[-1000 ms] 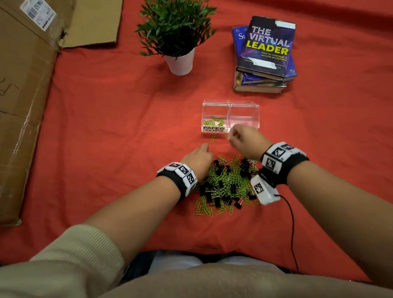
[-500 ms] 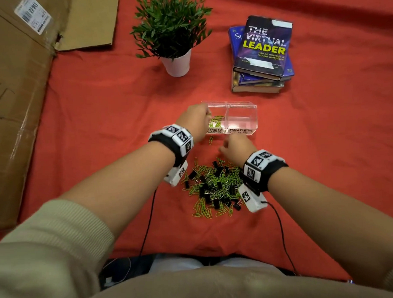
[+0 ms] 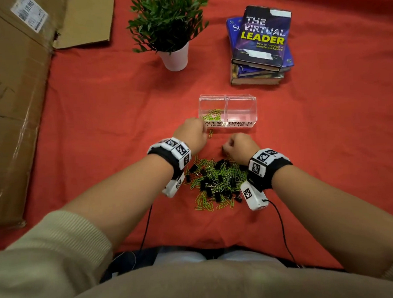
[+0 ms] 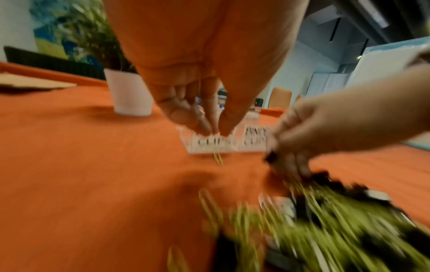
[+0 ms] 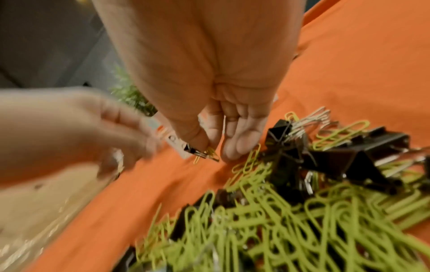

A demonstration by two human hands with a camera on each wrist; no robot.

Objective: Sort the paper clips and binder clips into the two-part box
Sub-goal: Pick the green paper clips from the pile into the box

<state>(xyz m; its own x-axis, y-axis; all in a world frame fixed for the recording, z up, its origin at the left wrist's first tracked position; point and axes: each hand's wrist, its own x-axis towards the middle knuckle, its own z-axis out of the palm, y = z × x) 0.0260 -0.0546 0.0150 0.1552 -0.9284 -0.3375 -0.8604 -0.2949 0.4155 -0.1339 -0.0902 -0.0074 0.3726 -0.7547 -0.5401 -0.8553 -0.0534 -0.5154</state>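
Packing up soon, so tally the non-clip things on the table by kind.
Books: 3
Plant: 1
Clear box: 1
Cardboard box: 1
Total: 6

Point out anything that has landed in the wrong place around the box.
One green paper clip lies on the red cloth just in front of the two-part box, outside its paper-clip side and apart from the mixed pile.

Bare red cloth [image 3: 113, 121] lies left of the two-part box [image 3: 227, 97]; potted plant [image 3: 170, 32] and books [image 3: 260, 49] stand behind.
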